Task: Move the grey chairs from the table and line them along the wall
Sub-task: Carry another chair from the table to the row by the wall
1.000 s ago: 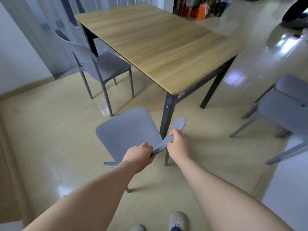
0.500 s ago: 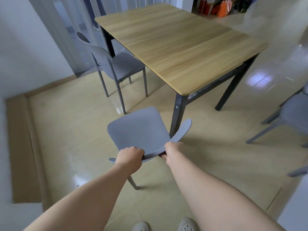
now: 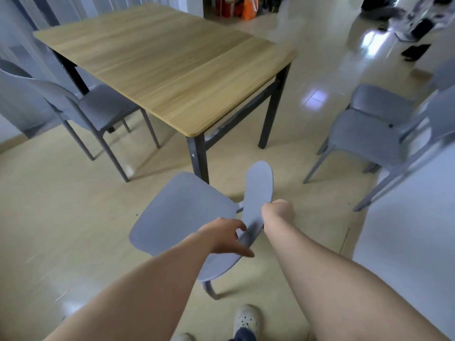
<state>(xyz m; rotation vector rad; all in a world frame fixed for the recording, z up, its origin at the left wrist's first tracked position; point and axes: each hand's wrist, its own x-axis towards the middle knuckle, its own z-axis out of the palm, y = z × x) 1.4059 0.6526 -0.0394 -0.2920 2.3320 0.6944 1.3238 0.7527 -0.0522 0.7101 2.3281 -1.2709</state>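
A grey chair [image 3: 182, 212] stands on the floor just in front of me, near the corner leg of the wooden table [image 3: 172, 60]. My left hand [image 3: 222, 238] lies over the lower part of its backrest, fingers loosely hooked around the edge. My right hand [image 3: 278, 210] is closed on the backrest's right edge. A second grey chair [image 3: 98, 112] is tucked at the table's left side. Two more grey chairs [image 3: 366, 136] stand side by side at the right, next to the white wall [image 3: 408, 230].
The table's black leg [image 3: 198, 156] stands right behind the held chair. My shoes [image 3: 245, 321] are below it. Bags and boxes [image 3: 236, 7] sit in the far doorway. A curtain [image 3: 29, 25] hangs behind the left chair.
The chair has turned, its backrest swinging toward the right. My view has swung right, bringing the two wall-side chairs in. My left hand's fingers have loosened on the backrest.
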